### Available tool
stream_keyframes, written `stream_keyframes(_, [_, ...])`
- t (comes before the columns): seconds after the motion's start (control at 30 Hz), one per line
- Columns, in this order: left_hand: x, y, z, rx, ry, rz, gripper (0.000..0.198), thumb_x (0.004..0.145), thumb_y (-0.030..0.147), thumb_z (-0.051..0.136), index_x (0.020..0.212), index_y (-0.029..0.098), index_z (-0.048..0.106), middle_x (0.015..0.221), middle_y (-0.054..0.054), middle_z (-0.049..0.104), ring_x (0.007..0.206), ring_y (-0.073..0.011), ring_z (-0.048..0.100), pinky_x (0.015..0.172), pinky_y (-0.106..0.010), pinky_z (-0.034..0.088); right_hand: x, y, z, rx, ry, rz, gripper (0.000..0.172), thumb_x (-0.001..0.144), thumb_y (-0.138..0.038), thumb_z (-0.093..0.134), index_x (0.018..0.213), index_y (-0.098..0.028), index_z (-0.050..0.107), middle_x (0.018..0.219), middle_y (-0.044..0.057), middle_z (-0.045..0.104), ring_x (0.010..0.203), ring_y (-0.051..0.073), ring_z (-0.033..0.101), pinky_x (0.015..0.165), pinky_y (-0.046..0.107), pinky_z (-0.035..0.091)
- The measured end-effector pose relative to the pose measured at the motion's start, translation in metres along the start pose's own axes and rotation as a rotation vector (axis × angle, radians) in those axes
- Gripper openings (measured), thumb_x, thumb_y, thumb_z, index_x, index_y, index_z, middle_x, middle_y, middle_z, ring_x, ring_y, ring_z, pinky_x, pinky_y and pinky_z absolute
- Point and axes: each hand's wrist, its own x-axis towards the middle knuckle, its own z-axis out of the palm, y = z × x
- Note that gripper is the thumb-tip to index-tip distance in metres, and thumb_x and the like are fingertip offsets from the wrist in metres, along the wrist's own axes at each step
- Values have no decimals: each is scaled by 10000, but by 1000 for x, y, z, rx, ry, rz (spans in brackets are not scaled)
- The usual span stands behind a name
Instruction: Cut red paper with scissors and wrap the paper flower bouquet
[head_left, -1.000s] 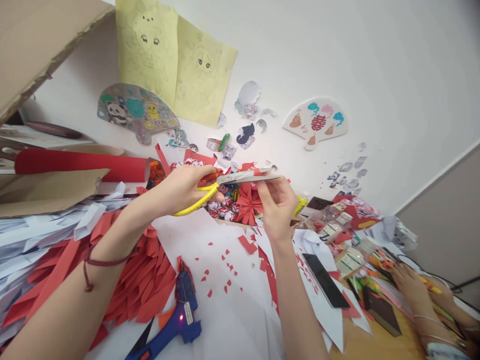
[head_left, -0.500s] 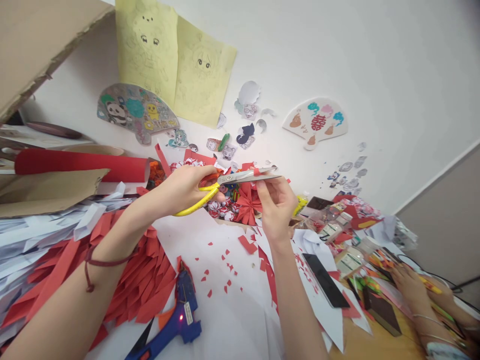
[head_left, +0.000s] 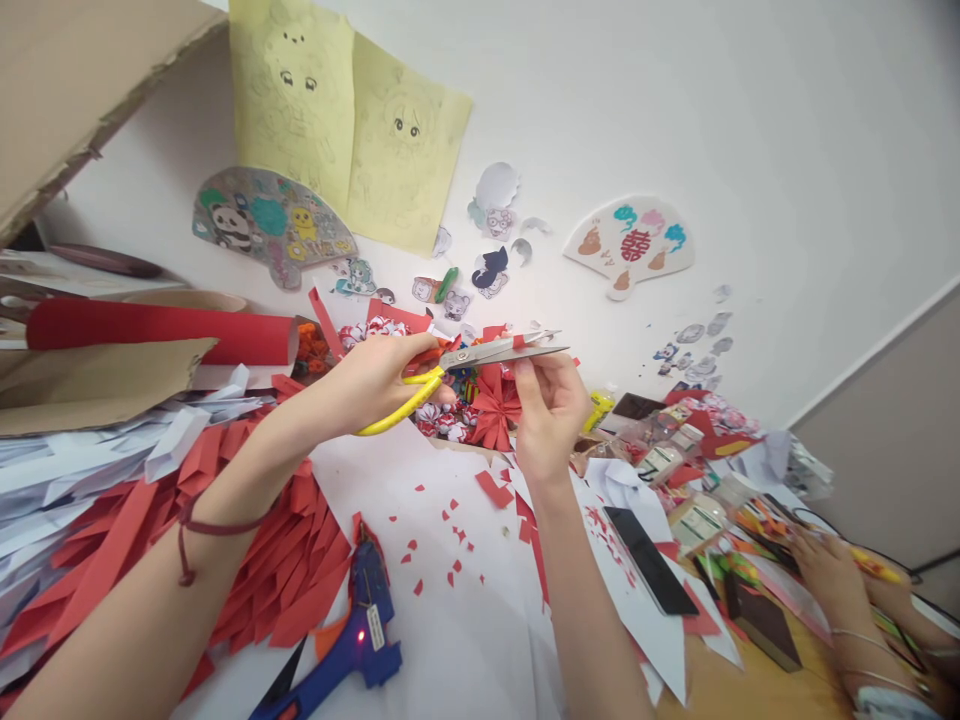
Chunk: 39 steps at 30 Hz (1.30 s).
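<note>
My left hand point(head_left: 375, 385) grips a pair of scissors point(head_left: 480, 355) with yellow handles, its blades pointing right and slightly parted. Between the blades shows a small bit of red paper point(head_left: 519, 342). My right hand point(head_left: 551, 410) is pinched at that paper, thumb and fingertips close against the blades; most of the piece is hidden. Behind the hands lies a red folded-paper flower point(head_left: 495, 408). Below them, red paper scraps point(head_left: 452, 515) are scattered on a white sheet point(head_left: 450, 640). A blue glue gun point(head_left: 367, 610) with a lit red light rests at the lower left.
Red folded strips point(head_left: 300, 560) and white folded strips point(head_left: 67, 460) pile up at left, by a red roll point(head_left: 165, 333). A black phone point(head_left: 651, 560) and bottles point(head_left: 697, 520) lie at right. Another person's hands point(head_left: 832, 580) are at far right. Paper fans point(head_left: 630, 245) hang on the wall.
The scissors and my left hand have shifted slightly to the right. My right hand stays almost in place, still pinching at the red paper.
</note>
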Motion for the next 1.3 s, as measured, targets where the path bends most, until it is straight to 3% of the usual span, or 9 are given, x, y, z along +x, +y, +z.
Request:
stream_keyframes(0.5, [1, 1, 3, 22, -5, -13, 287, 806, 468, 599, 814, 212, 470, 728, -2, 636, 651, -156, 523, 595, -246, 344, -3, 0, 4, 4, 68, -22, 39, 872, -211, 646, 883, -174, 648, 863, 11, 708, 824, 113, 689, 785, 254, 572])
stream_keyframes(1.03, [3, 4, 11, -34, 9, 19, 305, 820, 469, 600, 779, 202, 458, 705, 2, 628, 624, -141, 524, 565, -240, 312, -7, -4, 7, -62, 128, -1, 79, 887, -262, 623, 866, -185, 625, 877, 17, 692, 853, 136, 684, 804, 294, 572])
stream_keyframes(1.3, [5, 12, 22, -84, 35, -14, 391, 805, 508, 599, 708, 201, 376, 627, 37, 529, 582, -113, 430, 553, -232, 293, -7, -3, 8, -23, 183, -7, 70, 881, -245, 631, 851, -182, 621, 890, 18, 691, 853, 133, 682, 804, 289, 563])
